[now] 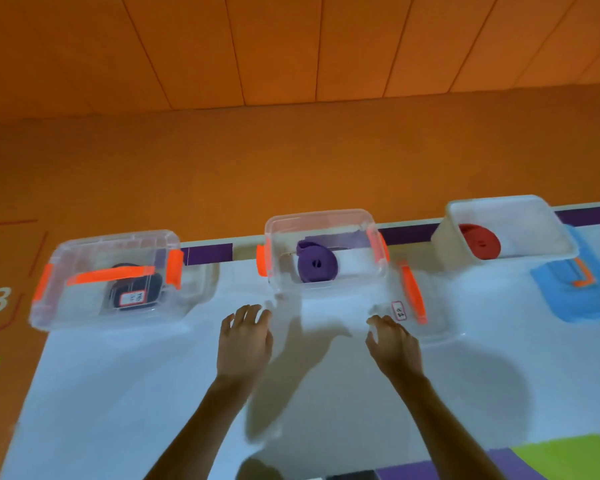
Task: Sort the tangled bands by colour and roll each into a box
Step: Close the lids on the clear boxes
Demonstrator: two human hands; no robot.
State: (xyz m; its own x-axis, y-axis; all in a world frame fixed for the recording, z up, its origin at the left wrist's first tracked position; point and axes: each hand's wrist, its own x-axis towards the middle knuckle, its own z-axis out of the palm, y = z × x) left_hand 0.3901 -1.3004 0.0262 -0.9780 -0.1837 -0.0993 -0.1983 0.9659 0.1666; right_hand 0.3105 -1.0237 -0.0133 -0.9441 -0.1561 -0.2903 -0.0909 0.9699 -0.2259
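1. Left box (66, 306): clear, orange clips, lid on. The black band (155, 282) is rolled inside. It sits well to the left of both hands and looks done.
2. Left hand (245, 341): fingers apart and loosely bent, with nothing visibly clasped. The fingertips are at the near-left corner of the middle box (355, 271), just by the left end of the clear lid (340, 318). Contact is hard to call because the plastic is see-through.
3. Middle box: open. The purple band (316, 266) is rolled up and stands on edge inside. The box lies straight ahead of both hands, about centred between them.
4. Clear lid: lies flat on the table (118, 393), touching or just in front of the middle box and shifted a little right. Its long axis runs left to right across the person, and its orange handle (412, 292) is near the right end.
5. Right hand (394, 344): fingers spread and curled downward over the lid's right part, just beside the handle. Nothing is clearly pinched. This hand looks the nearer to the lid (a judgement only).
6. Right box (520, 230): white and open, with the red band (482, 242) rolled inside. It is well apart from the hands. A blue lid (561, 299) lies beside it.
7. Likely next: one hand takes each short end of the lid, lifts it forward onto the middle box, and keeps it level so the corners seat.
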